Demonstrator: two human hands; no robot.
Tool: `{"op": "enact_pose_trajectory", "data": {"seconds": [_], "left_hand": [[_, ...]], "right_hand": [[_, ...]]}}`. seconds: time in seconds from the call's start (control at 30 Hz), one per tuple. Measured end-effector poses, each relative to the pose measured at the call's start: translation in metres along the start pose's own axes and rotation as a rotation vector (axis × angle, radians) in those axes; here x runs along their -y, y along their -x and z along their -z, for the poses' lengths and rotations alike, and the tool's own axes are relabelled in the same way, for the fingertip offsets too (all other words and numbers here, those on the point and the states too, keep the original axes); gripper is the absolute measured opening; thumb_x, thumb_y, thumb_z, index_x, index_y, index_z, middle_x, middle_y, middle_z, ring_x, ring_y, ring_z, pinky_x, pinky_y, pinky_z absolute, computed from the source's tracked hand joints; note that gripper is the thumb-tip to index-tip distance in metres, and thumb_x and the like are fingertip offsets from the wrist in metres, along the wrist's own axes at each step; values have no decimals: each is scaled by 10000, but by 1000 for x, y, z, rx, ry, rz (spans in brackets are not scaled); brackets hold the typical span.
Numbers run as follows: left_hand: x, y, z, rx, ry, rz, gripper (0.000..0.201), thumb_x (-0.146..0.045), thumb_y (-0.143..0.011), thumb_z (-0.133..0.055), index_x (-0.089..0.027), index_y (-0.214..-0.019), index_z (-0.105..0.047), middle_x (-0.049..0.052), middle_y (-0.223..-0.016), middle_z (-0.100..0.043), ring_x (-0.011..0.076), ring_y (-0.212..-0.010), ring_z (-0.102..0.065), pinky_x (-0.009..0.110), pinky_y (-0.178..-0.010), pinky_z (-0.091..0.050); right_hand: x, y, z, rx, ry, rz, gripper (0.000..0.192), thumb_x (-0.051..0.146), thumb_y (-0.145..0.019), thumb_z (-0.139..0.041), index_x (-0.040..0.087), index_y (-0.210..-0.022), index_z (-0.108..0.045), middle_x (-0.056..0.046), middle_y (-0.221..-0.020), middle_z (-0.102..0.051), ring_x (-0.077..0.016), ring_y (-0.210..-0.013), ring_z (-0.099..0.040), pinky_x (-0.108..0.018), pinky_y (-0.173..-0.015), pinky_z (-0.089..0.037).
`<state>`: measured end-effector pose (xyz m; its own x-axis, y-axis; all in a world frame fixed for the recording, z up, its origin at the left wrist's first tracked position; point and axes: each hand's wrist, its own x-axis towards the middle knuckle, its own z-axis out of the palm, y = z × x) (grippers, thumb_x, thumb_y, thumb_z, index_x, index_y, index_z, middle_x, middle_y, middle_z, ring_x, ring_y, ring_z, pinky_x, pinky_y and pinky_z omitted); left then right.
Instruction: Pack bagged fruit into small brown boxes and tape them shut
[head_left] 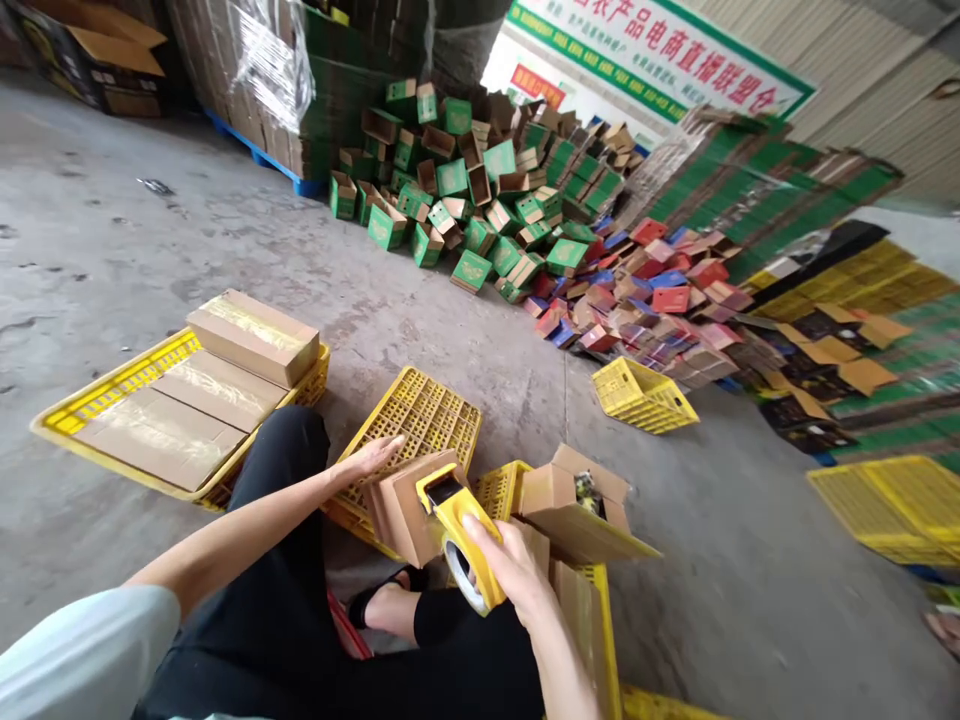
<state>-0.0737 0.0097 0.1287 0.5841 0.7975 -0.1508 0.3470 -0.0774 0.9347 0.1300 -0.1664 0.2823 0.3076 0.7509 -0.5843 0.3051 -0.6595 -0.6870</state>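
My left hand (371, 458) lies flat, fingers together, on the far top edge of a small brown cardboard box (405, 512) that rests against my knee. My right hand (508, 562) grips a yellow tape dispenser (459, 535) whose head presses on the box's near top edge. The roll of clear tape shows under the dispenser's handle. An open brown box (574, 505) with dark contents sits just right of the dispenser on a yellow crate (600, 620).
A yellow crate (82, 400) at left holds sealed brown boxes (251, 335). Another yellow crate (420, 410) lies behind the box, one more (643, 395) further right. Piles of green boxes (465, 190) and red and blue boxes (652, 300) cover the concrete floor beyond.
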Motion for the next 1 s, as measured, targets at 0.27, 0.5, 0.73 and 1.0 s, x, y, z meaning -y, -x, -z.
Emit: {"op": "enact_pose_trajectory", "data": {"seconds": [0.27, 0.5, 0.73, 1.0], "left_hand": [[-35, 32, 20, 291, -222, -611, 873, -727, -1028, -363, -225, -1706, -139, 84, -1758, -128, 323, -1622, -153, 484, -1328, -144], [-22, 30, 6, 142, -534, -714, 971, -784, -969, -451, -201, -1694, -175, 161, -1712, -274, 337, -1587, -284, 542, -1316, -124], [-20, 30, 3, 71, -641, -709, 956, -797, -970, -418, -210, -1690, -196, 152, -1684, -352, 336, -1576, -311, 548, -1317, -56], [-13, 20, 22, 97, -657, -690, 949, -784, -983, -401, -205, -1698, -171, 150, -1679, -367, 333, -1602, -238, 538, -1304, -136]], "right_hand": [[15, -14, -8, 12, 28, 77, 530, 717, -836, -683, 191, -794, -648, -6, -540, -644, -158, -470, -627, -239, -436, -484], [11, -6, -8, 31, -20, 59, 549, 742, -814, -693, 197, -798, -632, 2, -546, -635, -149, -457, -620, -239, -451, -499], [6, 1, -1, 42, -37, 18, 558, 739, -781, -717, 190, -864, -662, 6, -600, -650, -172, -511, -660, -248, -472, -521], [-7, 14, 6, 5, -64, -7, 559, 713, -782, -733, 176, -927, -686, 6, -598, -656, -176, -514, -655, -250, -477, -513]]}}
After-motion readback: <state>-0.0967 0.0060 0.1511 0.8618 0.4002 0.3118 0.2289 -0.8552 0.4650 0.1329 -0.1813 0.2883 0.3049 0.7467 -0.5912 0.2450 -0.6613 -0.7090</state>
